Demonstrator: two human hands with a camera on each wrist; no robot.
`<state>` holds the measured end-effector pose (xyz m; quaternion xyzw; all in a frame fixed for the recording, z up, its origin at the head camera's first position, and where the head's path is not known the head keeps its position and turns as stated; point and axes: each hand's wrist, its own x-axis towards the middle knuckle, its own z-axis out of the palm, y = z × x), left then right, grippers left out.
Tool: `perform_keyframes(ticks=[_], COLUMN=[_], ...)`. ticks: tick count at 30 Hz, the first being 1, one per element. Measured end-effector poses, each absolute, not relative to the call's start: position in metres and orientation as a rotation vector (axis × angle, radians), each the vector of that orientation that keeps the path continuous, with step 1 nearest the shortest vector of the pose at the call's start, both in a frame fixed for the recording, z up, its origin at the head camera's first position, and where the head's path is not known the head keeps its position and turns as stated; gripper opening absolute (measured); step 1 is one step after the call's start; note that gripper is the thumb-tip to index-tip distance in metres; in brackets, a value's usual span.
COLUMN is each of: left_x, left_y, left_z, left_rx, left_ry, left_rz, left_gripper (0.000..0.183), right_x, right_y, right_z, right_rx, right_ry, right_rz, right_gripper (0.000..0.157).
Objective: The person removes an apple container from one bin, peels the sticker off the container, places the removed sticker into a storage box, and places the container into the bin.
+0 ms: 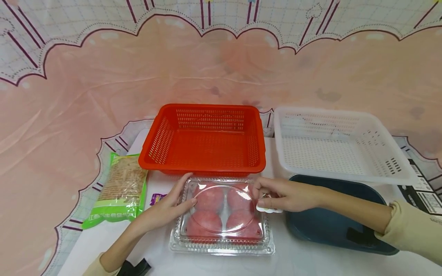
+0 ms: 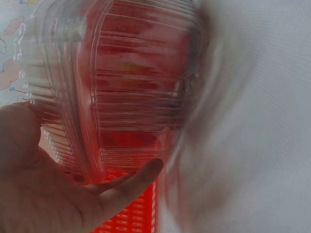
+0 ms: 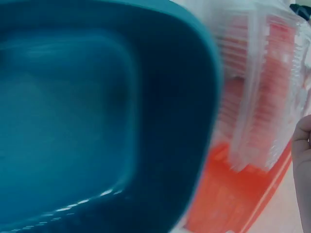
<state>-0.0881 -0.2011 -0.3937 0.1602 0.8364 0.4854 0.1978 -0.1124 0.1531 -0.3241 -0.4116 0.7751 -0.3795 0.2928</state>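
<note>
Flanking a clear fruit box (image 1: 221, 247) on the white table (image 1: 304, 264) with both hands
Your left hand (image 1: 166, 209) spreads along its left side, right hand (image 1: 284, 193) pinches a small white piece (image 1: 266, 209) at the right; likely weighty, lid thin and slick, fruit (image 1: 206, 223) bruisable, best gripped low on both side walls; red basket (image 1: 203, 168) close behind, dark tray (image 1: 321, 226) right, bare table nearer you

Head looks down; 2 wrist close-ups share container (image 1: 223, 222).
</note>
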Motion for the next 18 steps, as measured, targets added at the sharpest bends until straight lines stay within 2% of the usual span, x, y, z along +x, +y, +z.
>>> perform_keyframes(ticks=[11,18], left_x=[-0.087,-0.088], left_y=[-0.201,-0.201], left_z=[-0.394,-0.393], left_rx=[0.438,0.438], left_ry=[2.33,2.338], left_rz=[1.364,1.35], left_gripper=[0.08,0.08], right_x=[-0.099,-0.098], right_y=[0.224,0.258], right_z=[-0.343,-0.369], right_rx=[-1.055,-0.998], right_ry=[2.052,2.15], right_rz=[-1.048,-1.019], right_gripper=[0.005,0.006])
